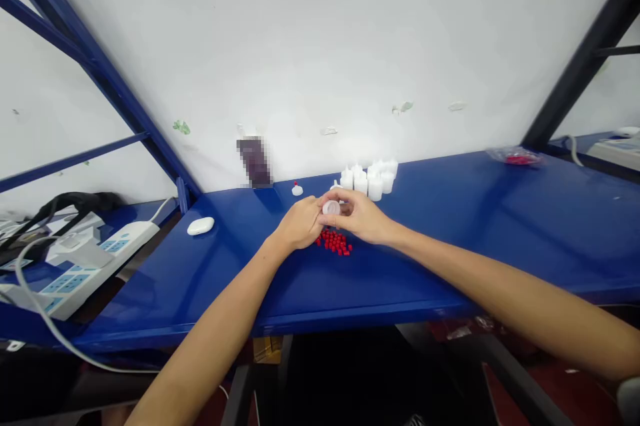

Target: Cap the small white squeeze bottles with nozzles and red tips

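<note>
Both hands meet near the middle of the blue table (430, 266). Between them is a small white plastic bottle (331, 208), its round end turned toward me. My right hand (363, 216) is closed around it, thumb below and fingers over the top. My left hand (300, 223) is closed against its left side, with the fingertips partly hidden. Just under the hands lies a pile of small red caps (334, 241). Behind them stand several white bottles (374, 186) in a cluster. A white nozzle lid with a red tip (297, 190) sits beyond my left hand.
A white oval case (201, 226) lies on the left of the table. Farther left are a white power strip (100, 266) and cables. A clear bag with red pieces (520, 158) rests at the back right. Blue frame posts (120, 93) and a white wall (320, 46) bound the table.
</note>
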Demonstrator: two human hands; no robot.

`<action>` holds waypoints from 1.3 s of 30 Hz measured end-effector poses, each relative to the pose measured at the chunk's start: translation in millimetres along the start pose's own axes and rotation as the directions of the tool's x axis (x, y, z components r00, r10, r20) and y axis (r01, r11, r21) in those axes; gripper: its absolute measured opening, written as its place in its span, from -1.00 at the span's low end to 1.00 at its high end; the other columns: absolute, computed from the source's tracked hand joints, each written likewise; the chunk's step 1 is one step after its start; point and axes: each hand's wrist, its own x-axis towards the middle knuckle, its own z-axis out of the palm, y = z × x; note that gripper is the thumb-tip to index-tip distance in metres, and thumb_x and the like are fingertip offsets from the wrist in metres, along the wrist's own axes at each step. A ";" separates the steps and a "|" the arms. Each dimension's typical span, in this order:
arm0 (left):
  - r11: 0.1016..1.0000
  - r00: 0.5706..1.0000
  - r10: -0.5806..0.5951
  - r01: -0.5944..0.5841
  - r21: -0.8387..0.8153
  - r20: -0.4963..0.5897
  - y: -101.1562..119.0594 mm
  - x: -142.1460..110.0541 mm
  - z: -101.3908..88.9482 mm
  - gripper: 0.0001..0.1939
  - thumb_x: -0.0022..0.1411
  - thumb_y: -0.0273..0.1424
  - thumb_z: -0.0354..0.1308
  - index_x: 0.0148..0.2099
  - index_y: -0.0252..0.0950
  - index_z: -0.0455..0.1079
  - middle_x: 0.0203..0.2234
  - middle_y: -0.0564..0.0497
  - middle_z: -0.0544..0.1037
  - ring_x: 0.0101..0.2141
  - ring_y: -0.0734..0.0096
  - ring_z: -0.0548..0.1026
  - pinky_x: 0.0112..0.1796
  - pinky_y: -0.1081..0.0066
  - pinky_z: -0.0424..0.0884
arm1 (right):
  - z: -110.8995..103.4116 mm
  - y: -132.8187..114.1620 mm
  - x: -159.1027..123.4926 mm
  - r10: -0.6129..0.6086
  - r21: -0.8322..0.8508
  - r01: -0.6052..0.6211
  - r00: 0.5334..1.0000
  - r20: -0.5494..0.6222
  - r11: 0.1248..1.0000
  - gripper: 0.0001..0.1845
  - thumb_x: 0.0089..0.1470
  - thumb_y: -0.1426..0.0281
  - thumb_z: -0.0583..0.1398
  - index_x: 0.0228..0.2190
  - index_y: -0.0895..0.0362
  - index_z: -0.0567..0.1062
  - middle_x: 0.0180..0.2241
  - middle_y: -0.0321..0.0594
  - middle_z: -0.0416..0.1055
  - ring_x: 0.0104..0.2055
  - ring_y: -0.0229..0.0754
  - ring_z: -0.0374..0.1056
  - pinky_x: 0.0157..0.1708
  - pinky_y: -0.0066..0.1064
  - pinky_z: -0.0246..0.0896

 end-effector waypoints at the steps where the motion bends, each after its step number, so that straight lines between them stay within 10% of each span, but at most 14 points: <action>1: 0.999 1.000 -0.005 0.005 0.038 0.005 0.2 1.3 -0.4 -0.63 0.34 -0.25 -0.25 -0.29 -0.29 0.32 -0.36 -0.18 0.50 -0.34 0.17 0.42 -0.23 0.22 0.36 | 0.5 -1.5 0.8 0.011 -0.003 -0.011 1.000 0.017 1.000 -0.68 -0.02 0.22 0.33 -0.27 0.11 0.42 -0.39 -0.34 0.35 -0.41 -0.27 0.25 -0.39 -0.39 0.21; 9: 0.992 0.992 -0.125 0.125 0.029 -0.005 -0.9 9.4 -2.8 -0.72 0.18 -0.38 -0.17 -0.53 -0.24 0.22 -0.55 -0.08 0.43 -0.47 0.26 0.39 -0.33 0.28 0.29 | -4.0 -9.0 9.3 -0.026 -0.232 -0.001 0.994 -0.111 0.973 -0.64 -0.01 0.21 0.28 -0.56 0.09 0.24 -0.58 -0.43 0.15 -0.50 -0.32 0.05 -0.47 -0.43 -0.01; 14: 0.890 0.883 -0.424 0.447 0.088 -0.200 -41.7 -13.1 -16.9 -0.66 0.29 -0.43 -0.19 -0.49 -0.25 0.29 -0.58 -0.04 0.39 -0.47 0.27 0.38 -0.33 0.29 0.26 | -28.6 -6.2 7.5 -0.120 -0.436 -0.080 0.903 -0.412 0.896 -0.75 0.04 0.22 0.22 -0.50 0.09 0.32 -0.54 -0.34 0.27 -0.51 -0.25 0.15 -0.44 -0.36 0.10; 20: 0.926 0.926 -0.371 0.375 0.046 -0.077 -65.1 -14.7 -0.1 -0.64 0.40 -0.35 -0.16 -0.09 -0.34 0.45 -0.25 -0.15 0.47 -0.18 0.20 0.43 -0.04 0.22 0.33 | -36.3 11.1 10.2 -0.307 -0.857 0.088 0.948 -0.084 0.507 -0.47 0.17 0.26 0.12 0.14 0.16 0.35 0.14 0.03 0.35 0.16 0.14 0.21 0.09 -0.01 0.13; 26: 0.936 0.935 -0.350 0.351 -0.013 0.049 -60.2 -13.9 8.6 -0.61 0.39 -0.27 -0.06 0.09 -0.28 0.48 -0.11 -0.17 0.43 -0.01 0.14 0.37 0.13 0.12 0.25 | -27.3 25.6 13.8 -0.146 -0.942 0.094 0.988 0.048 0.323 -0.46 0.22 0.15 0.08 0.14 0.17 0.38 0.16 0.04 0.36 0.16 0.23 0.20 0.05 0.09 0.14; 35: 0.848 0.829 -0.527 0.527 -0.055 -0.186 -84.2 12.6 9.2 -0.58 0.37 -0.35 -0.03 0.22 -0.31 0.27 -0.10 -0.17 0.40 -0.06 0.20 0.44 0.08 0.19 0.31 | -30.6 20.3 10.1 -0.202 -0.935 0.091 0.979 0.021 0.342 -0.42 0.23 0.25 0.07 0.25 0.09 0.25 0.22 0.07 0.26 0.16 0.23 0.22 0.02 0.07 0.18; 39: 0.835 0.832 -0.539 0.549 0.048 -0.132 -91.3 30.0 10.3 -0.72 0.28 -0.48 0.03 0.00 -0.34 0.43 -0.21 -0.18 0.45 -0.12 0.11 0.47 0.01 0.14 0.35 | -26.6 8.0 6.7 -0.234 -0.865 0.073 0.971 -0.053 0.496 -0.58 0.20 0.33 0.07 0.06 0.12 0.45 -0.19 -0.06 0.52 -0.16 0.02 0.41 -0.04 -0.05 0.19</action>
